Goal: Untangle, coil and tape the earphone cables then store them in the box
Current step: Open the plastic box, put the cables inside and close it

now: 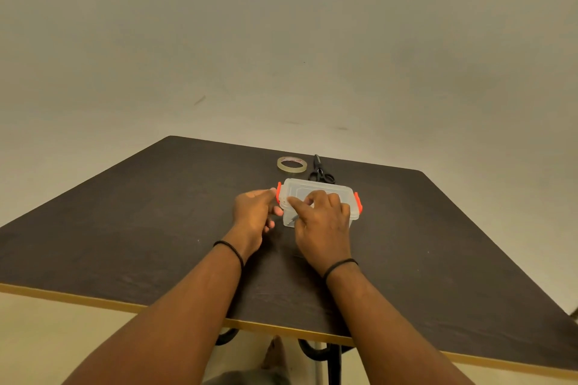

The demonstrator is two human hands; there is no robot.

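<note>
A small clear plastic box [312,189] with orange side latches stands in the middle of the dark table, its lid on. My left hand [255,212] is at the box's left end, with fingers at the orange latch [278,189] and the thumb against the box's side. My right hand [322,222] lies over the lid's near edge with fingers curled onto it. A bit of dark cable [292,219] shows through the front wall; the rest of the inside is hidden by my hands.
A roll of clear tape [291,165] lies flat behind the box. Black scissors [319,170] lie to its right. The dark table [156,212] has a yellow front edge [93,298], and a plain wall stands behind it.
</note>
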